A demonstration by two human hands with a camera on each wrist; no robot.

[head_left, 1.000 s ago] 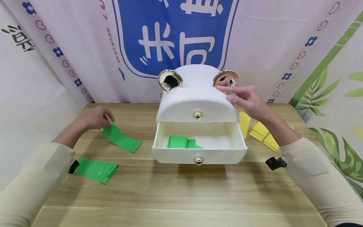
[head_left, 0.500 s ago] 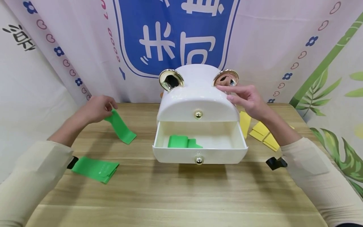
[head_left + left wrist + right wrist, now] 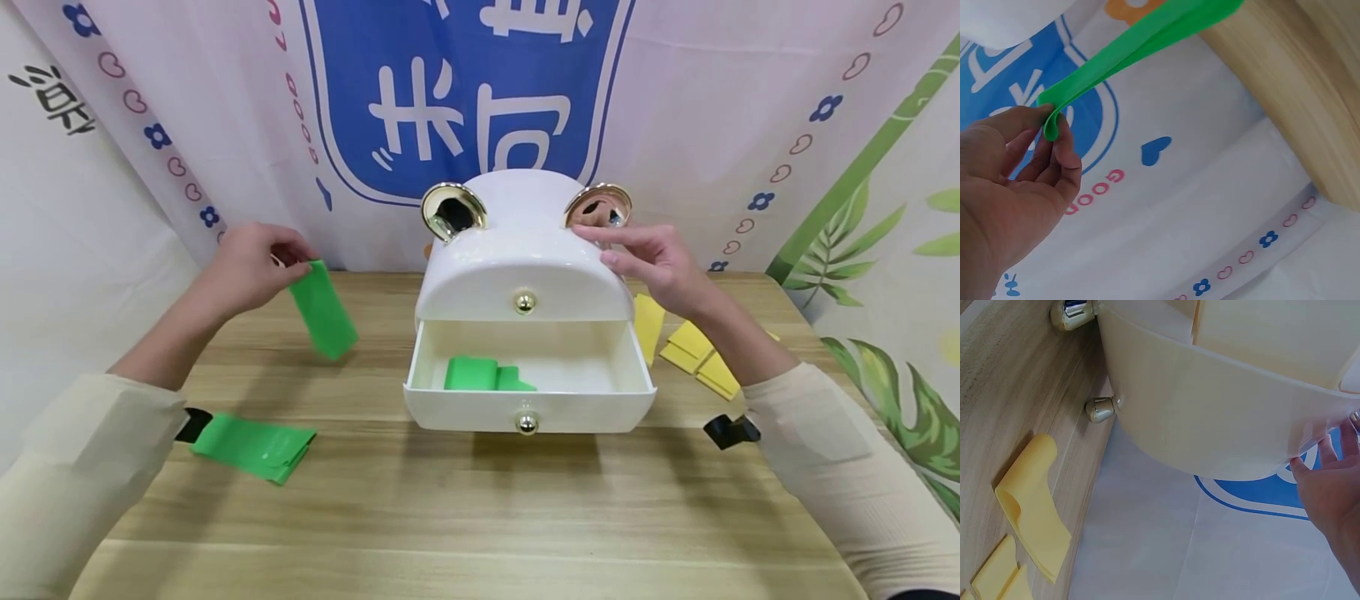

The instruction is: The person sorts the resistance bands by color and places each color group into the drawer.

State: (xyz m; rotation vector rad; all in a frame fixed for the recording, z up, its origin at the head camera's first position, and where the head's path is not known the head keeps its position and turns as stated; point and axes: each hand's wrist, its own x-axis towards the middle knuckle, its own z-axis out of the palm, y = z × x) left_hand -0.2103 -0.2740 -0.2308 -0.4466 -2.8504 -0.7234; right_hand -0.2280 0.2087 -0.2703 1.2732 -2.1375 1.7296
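My left hand [image 3: 255,268] pinches one end of a green elastic band [image 3: 322,308], which hangs at the left above the table. In the left wrist view thumb and fingers squeeze the folded end of the band [image 3: 1141,50]. A white frog-shaped drawer box [image 3: 517,217] stands in the middle, its lower drawer [image 3: 480,412] pulled out and its upper one closed. Inside the lower drawer lies another green band [image 3: 471,374]. My right hand [image 3: 660,262] rests its fingers on the box's upper right side, beside a gold eye [image 3: 597,206].
A folded green band [image 3: 255,446] lies on the wooden table [image 3: 450,517] at the front left. Several yellow bands [image 3: 686,346] lie right of the box, partly behind the right forearm. A printed curtain [image 3: 675,100] hangs behind the table.
The left hand has risen, lifting the green band from the table so that it hangs more upright. The right hand and the box have stayed put.
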